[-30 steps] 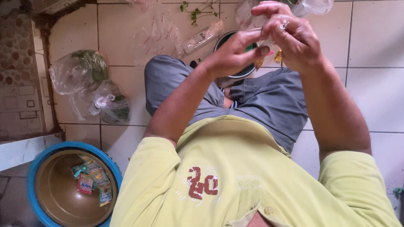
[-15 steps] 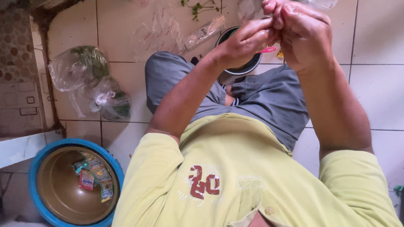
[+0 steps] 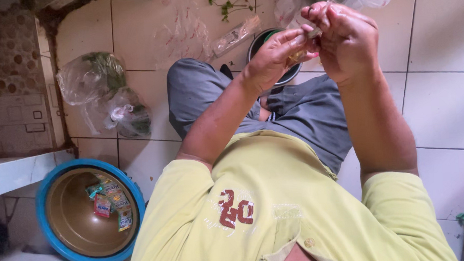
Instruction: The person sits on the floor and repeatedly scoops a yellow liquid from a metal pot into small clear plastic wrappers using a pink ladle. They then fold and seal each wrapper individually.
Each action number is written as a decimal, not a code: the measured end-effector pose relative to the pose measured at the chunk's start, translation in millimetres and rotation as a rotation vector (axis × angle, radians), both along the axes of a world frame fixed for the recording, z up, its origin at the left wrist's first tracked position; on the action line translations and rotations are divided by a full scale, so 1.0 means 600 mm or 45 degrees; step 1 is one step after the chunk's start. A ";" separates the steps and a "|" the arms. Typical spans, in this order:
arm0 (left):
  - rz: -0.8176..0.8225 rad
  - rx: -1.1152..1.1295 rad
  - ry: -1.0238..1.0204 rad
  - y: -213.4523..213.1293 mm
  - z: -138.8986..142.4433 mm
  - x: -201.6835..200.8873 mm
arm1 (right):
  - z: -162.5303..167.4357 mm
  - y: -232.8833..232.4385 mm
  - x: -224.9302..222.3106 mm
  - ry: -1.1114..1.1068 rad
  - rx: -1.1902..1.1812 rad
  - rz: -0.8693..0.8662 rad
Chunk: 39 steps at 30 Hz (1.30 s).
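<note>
Both hands meet far over the dark bowl (image 3: pixel 287 76), left hand (image 3: pixel 273 55) and right hand (image 3: pixel 345 37) pinching one small pale item (image 3: pixel 311 34) lying crosswise between their fingertips.

Both hands (image 3: pixel 311 43) raised together pinching a small item (image 3: pixel 311 34), dark bowl (image 3: pixel 279 76) beneath, blue basin (image 3: pixel 49 243) aside
</note>
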<state>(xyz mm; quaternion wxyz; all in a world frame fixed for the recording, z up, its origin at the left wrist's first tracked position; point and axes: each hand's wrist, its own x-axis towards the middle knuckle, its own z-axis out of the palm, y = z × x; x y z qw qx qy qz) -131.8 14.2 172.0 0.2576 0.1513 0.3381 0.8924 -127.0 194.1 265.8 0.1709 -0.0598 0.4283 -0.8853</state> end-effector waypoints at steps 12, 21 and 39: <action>0.332 -0.418 0.573 0.008 0.005 0.025 | -0.019 -0.027 0.006 0.746 0.689 0.070; -0.150 -0.198 0.223 -0.015 -0.044 0.040 | -0.028 -0.020 0.061 -0.014 -0.067 0.006; 0.392 -1.052 1.081 -0.019 0.030 0.068 | -0.080 0.000 0.052 0.246 0.081 0.063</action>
